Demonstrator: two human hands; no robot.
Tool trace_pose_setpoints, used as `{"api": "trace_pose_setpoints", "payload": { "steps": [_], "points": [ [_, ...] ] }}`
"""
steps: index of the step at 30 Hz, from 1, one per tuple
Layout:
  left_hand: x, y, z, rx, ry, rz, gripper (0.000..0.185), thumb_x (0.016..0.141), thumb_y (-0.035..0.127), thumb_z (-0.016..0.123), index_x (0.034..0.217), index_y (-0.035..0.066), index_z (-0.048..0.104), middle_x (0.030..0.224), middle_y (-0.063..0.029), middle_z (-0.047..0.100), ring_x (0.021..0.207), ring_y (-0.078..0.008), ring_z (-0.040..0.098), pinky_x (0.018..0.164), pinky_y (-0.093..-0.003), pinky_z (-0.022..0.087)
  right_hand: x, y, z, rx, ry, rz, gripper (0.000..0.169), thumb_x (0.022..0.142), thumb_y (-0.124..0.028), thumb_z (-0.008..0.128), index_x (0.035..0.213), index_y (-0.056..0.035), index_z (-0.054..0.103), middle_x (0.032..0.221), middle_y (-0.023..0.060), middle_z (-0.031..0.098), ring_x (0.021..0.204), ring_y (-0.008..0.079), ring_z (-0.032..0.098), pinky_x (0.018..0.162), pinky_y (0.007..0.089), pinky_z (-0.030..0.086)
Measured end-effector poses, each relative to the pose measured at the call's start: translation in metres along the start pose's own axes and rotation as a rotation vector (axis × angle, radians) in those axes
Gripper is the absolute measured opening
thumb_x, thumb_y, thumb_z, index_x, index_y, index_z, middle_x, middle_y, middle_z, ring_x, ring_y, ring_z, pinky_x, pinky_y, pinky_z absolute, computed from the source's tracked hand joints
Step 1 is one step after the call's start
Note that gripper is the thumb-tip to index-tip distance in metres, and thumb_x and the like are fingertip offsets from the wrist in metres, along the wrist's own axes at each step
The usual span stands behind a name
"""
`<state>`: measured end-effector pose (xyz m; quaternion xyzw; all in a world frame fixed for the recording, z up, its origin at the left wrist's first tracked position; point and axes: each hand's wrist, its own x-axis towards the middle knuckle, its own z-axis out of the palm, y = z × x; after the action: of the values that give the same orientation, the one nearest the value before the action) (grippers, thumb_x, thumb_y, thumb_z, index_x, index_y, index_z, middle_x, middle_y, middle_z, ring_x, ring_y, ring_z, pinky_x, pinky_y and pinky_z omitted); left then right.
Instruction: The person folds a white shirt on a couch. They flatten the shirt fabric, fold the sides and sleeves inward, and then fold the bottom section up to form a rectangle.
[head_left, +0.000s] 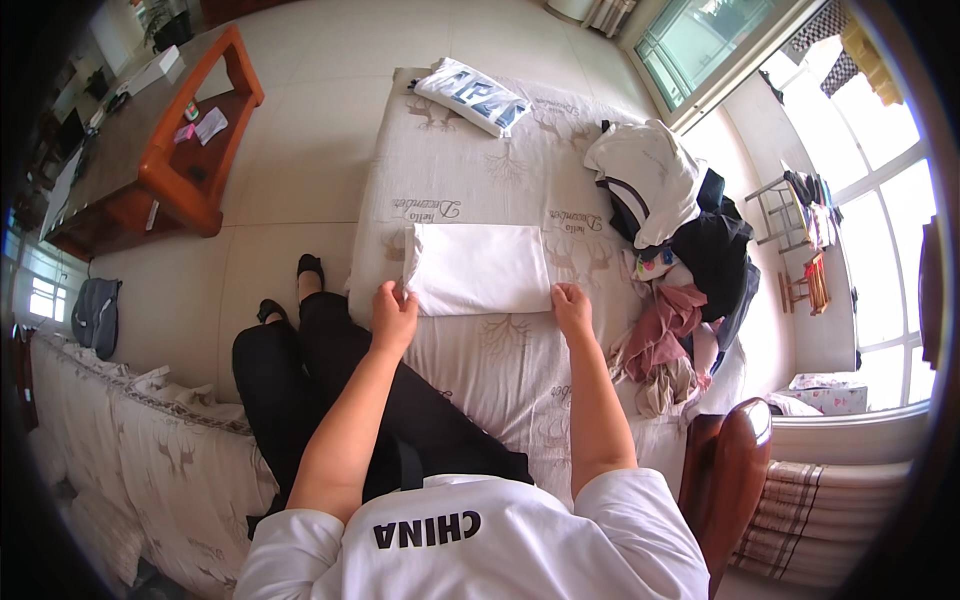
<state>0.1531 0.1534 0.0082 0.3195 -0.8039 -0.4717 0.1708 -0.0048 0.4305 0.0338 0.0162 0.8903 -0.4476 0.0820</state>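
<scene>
A white cloth garment (480, 268), folded into a flat rectangle, lies before me on the patterned cover (502, 360). My left hand (394, 315) pinches its near left corner between thumb and fingers. At the near right corner, my right hand (572, 306) grips the edge with curled fingers. Layered folds show along the garment's left side. Farther off on the same cover rests another folded white garment (474, 97) with dark blue print on its upper face.
To the right lies a heap of loose clothes: a white shirt (649, 176), black garments (712, 255) and a dusky pink cloth (667, 330). A polished wooden armrest (739, 465) rises at the lower right. A wooden table (150, 150) stands at the left.
</scene>
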Motion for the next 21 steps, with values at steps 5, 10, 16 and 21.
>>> {"api": "trace_pose_setpoints", "payload": {
  "steps": [5, 10, 16, 21],
  "points": [
    [-0.015, 0.003, -0.008, -0.027, -0.024, 0.069, 0.028, 0.078, 0.008, 0.065, 0.102, 0.002, 0.052, 0.092, -0.0157, 0.058, 0.081, -0.0295, 0.06, 0.073, -0.0391, 0.048, -0.022, -0.024, 0.009, -0.162, 0.056, -0.007, 0.028, 0.083, -0.021, 0.063, 0.103, -0.0016, 0.063, 0.081, 0.0107, 0.065, 0.076, 0.0211, 0.062, 0.073, 0.0346, 0.049],
    [-0.021, 0.006, -0.017, -0.01, -0.057, -0.032, 0.015, 0.078, 0.007, 0.063, 0.092, 0.005, 0.057, 0.079, -0.0116, 0.061, 0.072, -0.0266, 0.061, 0.067, -0.037, 0.049, -0.042, -0.033, 0.023, -0.403, 0.275, -0.319, 0.04, 0.081, -0.019, 0.062, 0.116, -0.0023, 0.054, 0.119, 0.0169, 0.053, 0.113, 0.031, 0.049, 0.094, 0.0391, 0.041],
    [-0.022, 0.013, -0.017, -0.056, -0.045, -0.084, 0.014, 0.078, 0.01, 0.065, 0.088, 0.004, 0.057, 0.07, -0.0073, 0.061, 0.065, -0.0211, 0.059, 0.063, -0.0333, 0.047, -0.047, -0.056, 0.051, -0.51, 0.107, -0.519, 0.045, 0.087, -0.02, 0.052, 0.129, -0.0051, 0.046, 0.14, 0.014, 0.039, 0.133, 0.031, 0.032, 0.109, 0.0446, 0.025],
    [-0.02, 0.018, -0.014, -0.032, -0.049, -0.05, 0.015, 0.079, 0.013, 0.067, 0.083, 0.003, 0.057, 0.066, -0.0062, 0.058, 0.058, -0.0158, 0.054, 0.058, -0.0312, 0.045, -0.046, -0.054, 0.065, -0.662, -0.038, -0.491, 0.051, 0.095, -0.033, 0.038, 0.141, -0.0115, 0.036, 0.151, 0.0098, 0.025, 0.141, 0.0285, 0.018, 0.114, 0.044, 0.011]
  ]
}}
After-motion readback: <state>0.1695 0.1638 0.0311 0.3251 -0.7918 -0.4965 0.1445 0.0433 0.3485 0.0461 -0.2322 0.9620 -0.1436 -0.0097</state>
